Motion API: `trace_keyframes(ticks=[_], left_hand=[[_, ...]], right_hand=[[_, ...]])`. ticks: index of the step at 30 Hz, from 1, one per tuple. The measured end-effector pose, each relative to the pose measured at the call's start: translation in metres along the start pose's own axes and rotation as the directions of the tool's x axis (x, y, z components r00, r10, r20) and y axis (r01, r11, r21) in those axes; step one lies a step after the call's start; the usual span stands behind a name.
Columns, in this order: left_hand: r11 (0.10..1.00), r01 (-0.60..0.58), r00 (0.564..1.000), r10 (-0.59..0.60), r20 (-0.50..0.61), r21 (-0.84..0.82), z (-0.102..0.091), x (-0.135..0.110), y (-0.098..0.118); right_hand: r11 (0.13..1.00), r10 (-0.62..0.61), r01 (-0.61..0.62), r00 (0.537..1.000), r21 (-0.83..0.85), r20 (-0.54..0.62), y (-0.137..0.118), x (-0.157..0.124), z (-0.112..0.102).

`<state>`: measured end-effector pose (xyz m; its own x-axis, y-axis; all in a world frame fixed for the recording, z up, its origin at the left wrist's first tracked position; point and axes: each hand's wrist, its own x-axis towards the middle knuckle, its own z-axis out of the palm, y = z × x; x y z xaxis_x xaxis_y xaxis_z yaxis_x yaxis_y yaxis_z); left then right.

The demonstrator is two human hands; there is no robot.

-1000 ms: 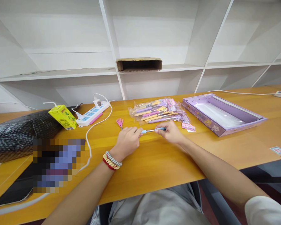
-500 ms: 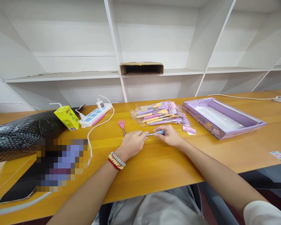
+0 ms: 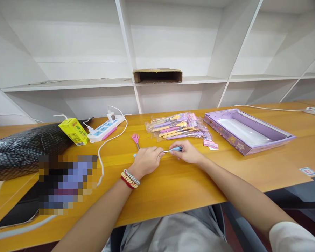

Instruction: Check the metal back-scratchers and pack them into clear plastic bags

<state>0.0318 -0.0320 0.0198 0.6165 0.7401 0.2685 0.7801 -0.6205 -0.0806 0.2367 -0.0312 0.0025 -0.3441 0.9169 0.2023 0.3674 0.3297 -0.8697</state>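
Observation:
A blue back scratcher (image 3: 177, 149) with a thin metal rod stretches level between my two hands, just above the table. My left hand (image 3: 148, 159) is closed around its handle, and a bit of blue shows past the far side of that hand. The fingers of my right hand (image 3: 188, 152) pinch the blue claw end. Beyond my left hand lies a pink back scratcher (image 3: 135, 139), its lower part hidden by the hand. Several wrapped back scratchers (image 3: 177, 128) in yellow, purple and pink lie piled behind my hands, with a small pink card (image 3: 210, 145) beside them.
A purple open box (image 3: 248, 134) sits at the right. To the left are a yellow drink carton (image 3: 73, 132), a power strip (image 3: 107, 128) with a white cable, a black wrapped bundle (image 3: 23, 148) and a phone (image 3: 18, 206). White shelves with a cardboard box (image 3: 158, 76) stand behind.
Both hands keep their hold on the blue back scratcher. The claw has turned slightly, and its blue other end now shows beyond my left hand. The view has shifted a little.

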Motion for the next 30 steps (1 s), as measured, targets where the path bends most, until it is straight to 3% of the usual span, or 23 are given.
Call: trace_keyframes(ticks=[6, 12, 18, 21, 23, 25, 27, 30], left_hand=[[0.995, 0.072, 0.997, -0.074, 0.028, 0.061, -0.007, -0.002, 0.005], [0.999, -0.011, 0.999, 0.010, 0.032, 0.052, -0.008, -0.003, 0.007], [1.000, 0.015, 0.999, -0.016, 0.033, 0.017, -0.006, -0.002, 0.000], [0.996, 0.083, 0.996, -0.082, 0.026, -0.031, -0.005, -0.001, -0.011], [0.991, 0.126, 0.992, -0.125, 0.025, -0.050, -0.004, -0.001, -0.020], [0.986, 0.156, 0.987, -0.155, 0.033, -0.053, -0.005, -0.001, -0.026], [0.983, 0.178, 0.983, -0.175, 0.049, -0.047, -0.006, -0.001, -0.030], [0.976, 0.212, 0.976, -0.209, 0.062, -0.039, -0.008, 0.000, -0.030]], right_hand=[[0.995, -0.053, 0.042, 0.992, -0.095, -0.116, -0.005, 0.002, 0.008], [0.976, -0.132, 0.109, 0.984, -0.188, -0.118, -0.006, 0.000, 0.006], [0.963, -0.168, 0.161, 0.986, -0.215, -0.015, -0.002, 0.000, -0.014], [0.942, -0.171, 0.148, 0.984, -0.302, -0.050, 0.004, 0.004, -0.036], [0.907, -0.119, 0.057, 0.985, -0.417, -0.124, 0.012, 0.005, -0.057], [0.837, -0.011, -0.116, 0.973, -0.535, -0.229, 0.022, 0.005, -0.080], [0.731, 0.144, -0.315, 0.938, -0.605, -0.315, 0.031, 0.001, -0.103], [0.578, 0.386, -0.487, 0.870, -0.655, -0.307, 0.041, -0.006, -0.131]])
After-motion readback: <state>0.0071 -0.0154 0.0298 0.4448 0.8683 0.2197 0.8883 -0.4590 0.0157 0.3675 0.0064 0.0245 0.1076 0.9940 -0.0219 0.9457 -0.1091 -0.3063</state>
